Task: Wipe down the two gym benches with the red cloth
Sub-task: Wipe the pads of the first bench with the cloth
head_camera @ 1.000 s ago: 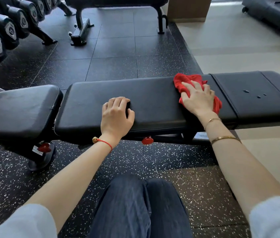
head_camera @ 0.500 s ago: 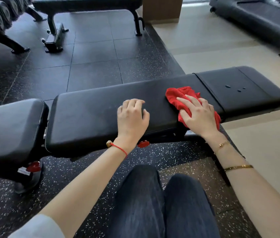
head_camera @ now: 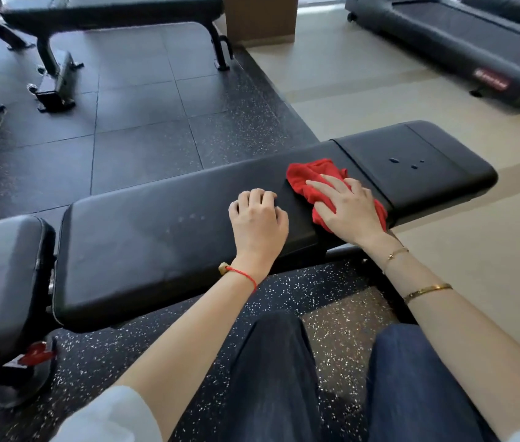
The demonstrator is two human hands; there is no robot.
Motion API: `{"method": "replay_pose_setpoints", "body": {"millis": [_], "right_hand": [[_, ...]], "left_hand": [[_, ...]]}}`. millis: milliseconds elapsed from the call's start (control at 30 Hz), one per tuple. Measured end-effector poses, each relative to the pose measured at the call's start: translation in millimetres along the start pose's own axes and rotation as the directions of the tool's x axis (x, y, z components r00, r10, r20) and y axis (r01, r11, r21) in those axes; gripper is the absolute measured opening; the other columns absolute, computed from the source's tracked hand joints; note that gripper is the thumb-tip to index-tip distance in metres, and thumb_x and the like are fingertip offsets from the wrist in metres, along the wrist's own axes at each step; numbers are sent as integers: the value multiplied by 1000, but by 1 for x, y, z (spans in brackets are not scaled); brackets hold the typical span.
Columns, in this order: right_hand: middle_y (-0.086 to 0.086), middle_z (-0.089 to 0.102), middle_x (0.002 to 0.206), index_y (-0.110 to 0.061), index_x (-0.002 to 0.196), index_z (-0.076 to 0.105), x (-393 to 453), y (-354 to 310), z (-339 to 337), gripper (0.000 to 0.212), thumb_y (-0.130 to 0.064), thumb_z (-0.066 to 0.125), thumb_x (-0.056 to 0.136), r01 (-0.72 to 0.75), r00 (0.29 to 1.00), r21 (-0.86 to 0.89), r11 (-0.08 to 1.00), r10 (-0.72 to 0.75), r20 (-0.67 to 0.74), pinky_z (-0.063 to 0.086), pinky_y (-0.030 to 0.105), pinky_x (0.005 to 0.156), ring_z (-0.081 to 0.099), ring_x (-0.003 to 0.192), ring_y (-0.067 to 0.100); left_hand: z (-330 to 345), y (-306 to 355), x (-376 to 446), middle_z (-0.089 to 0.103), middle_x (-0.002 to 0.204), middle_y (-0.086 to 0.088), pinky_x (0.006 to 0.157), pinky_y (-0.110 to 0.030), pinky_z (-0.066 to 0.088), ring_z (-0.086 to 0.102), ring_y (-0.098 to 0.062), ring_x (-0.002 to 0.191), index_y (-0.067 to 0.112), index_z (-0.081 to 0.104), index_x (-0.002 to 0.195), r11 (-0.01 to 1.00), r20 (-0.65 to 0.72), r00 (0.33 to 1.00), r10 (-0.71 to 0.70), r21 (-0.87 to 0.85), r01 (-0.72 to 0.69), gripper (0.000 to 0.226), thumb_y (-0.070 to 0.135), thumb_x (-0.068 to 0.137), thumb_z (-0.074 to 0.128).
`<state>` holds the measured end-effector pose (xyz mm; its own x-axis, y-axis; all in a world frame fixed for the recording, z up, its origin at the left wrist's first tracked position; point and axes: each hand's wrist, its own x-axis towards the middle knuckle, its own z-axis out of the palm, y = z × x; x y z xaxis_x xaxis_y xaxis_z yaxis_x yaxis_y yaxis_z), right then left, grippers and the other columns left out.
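A long black padded gym bench (head_camera: 144, 237) runs across the view in front of me. Its shorter seat pad (head_camera: 418, 167) at the right end carries a few small droplets. My right hand (head_camera: 348, 208) lies flat on the crumpled red cloth (head_camera: 313, 173), pressing it onto the long pad just left of the seam between the pads. My left hand (head_camera: 258, 218) rests beside it on the pad, fingers curled, holding nothing. A second black bench (head_camera: 112, 11) stands on the dark floor at the top left.
Another black pad (head_camera: 0, 282) sits at the left edge with a red knob (head_camera: 37, 352) below it. A treadmill (head_camera: 462, 43) lies at the top right on the pale floor. A wooden pillar base (head_camera: 262, 20) stands behind. My knees are in the foreground.
The view has swung to the right, so the dumbbell rack left the frame and the treadmill came in. My left hand has slid right along the pad, closer to the cloth.
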<state>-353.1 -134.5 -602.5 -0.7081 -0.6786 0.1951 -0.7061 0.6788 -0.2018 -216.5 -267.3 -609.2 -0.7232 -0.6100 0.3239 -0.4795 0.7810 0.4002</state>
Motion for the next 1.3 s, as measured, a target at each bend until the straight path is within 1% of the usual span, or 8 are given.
{"method": "replay_pose_setpoints", "body": {"millis": [100, 267, 400, 567, 767, 933, 1100, 1300], "right_hand": [[-15, 44, 147, -49, 136, 46, 5, 13, 2, 48, -45, 40, 88, -1, 999, -8, 1000, 1, -41, 29, 44, 106, 40, 128, 28], [-8, 35, 154, -45, 142, 39, 67, 32, 2, 47, -42, 38, 95, -72, 997, -36, 997, 74, 36, 23, 47, 110, 32, 135, 33], [-5, 34, 155, -43, 143, 39, 114, 28, 6, 47, -43, 36, 96, -23, 996, -40, 999, 26, 90, 21, 47, 112, 29, 137, 36], [-7, 36, 153, -44, 142, 40, 118, 10, 7, 47, -42, 39, 95, 170, 976, 1, 985, -169, 139, 22, 46, 112, 32, 134, 35], [-13, 38, 152, -48, 142, 39, 49, 39, -1, 51, -47, 40, 91, 485, 863, 93, 870, -493, 112, 25, 45, 109, 34, 134, 29], [-11, 35, 154, -46, 144, 37, 76, 69, -5, 49, -45, 42, 95, 399, 908, 44, 916, -401, 121, 24, 42, 110, 33, 134, 31], [-4, 30, 157, -42, 145, 36, 119, 50, 0, 49, -45, 36, 96, 262, 950, 17, 965, -261, 174, 20, 45, 113, 26, 138, 35], [-8, 31, 156, -47, 145, 34, 70, 43, -2, 51, -48, 39, 95, 473, 863, 72, 878, -479, 159, 21, 44, 112, 29, 135, 33]], "left_hand": [[5, 4, -2, 60, 119, 0, 104, -38, 33, 48, -25, 119, 18, 63, 113, 1000, -18, 1000, -12, 21, 13, 28, 28, 91, 48], [11, 8, -4, 62, 118, -2, 107, -39, 35, 51, -27, 117, 16, 65, 111, 999, -85, 996, -40, 10, 41, 26, 22, 91, 50], [13, 8, -3, 63, 116, 2, 105, -38, 36, 51, -24, 117, 19, 64, 109, 998, -108, 993, -46, 35, 50, 25, 21, 89, 51], [12, 10, -3, 65, 112, 4, 104, -39, 39, 54, -22, 113, 20, 66, 107, 998, -140, 989, -52, 35, 57, 23, 21, 88, 53], [15, 12, -5, 67, 110, 2, 101, -42, 43, 57, -23, 110, 18, 68, 106, 998, -181, 982, -55, 31, 61, 21, 16, 87, 58], [15, 16, -8, 67, 114, 2, 101, -42, 45, 59, -22, 111, 18, 67, 110, 996, -167, 985, -51, 69, 63, 23, 16, 90, 56], [14, 17, -7, 70, 113, 4, 100, -43, 47, 61, -19, 110, 20, 70, 108, 997, -191, 980, -54, 50, 65, 23, 18, 89, 58], [10, 16, -5, 72, 112, 4, 98, -48, 48, 63, -19, 109, 19, 75, 104, 998, -192, 980, -59, -1, 60, 25, 20, 86, 58]]}}
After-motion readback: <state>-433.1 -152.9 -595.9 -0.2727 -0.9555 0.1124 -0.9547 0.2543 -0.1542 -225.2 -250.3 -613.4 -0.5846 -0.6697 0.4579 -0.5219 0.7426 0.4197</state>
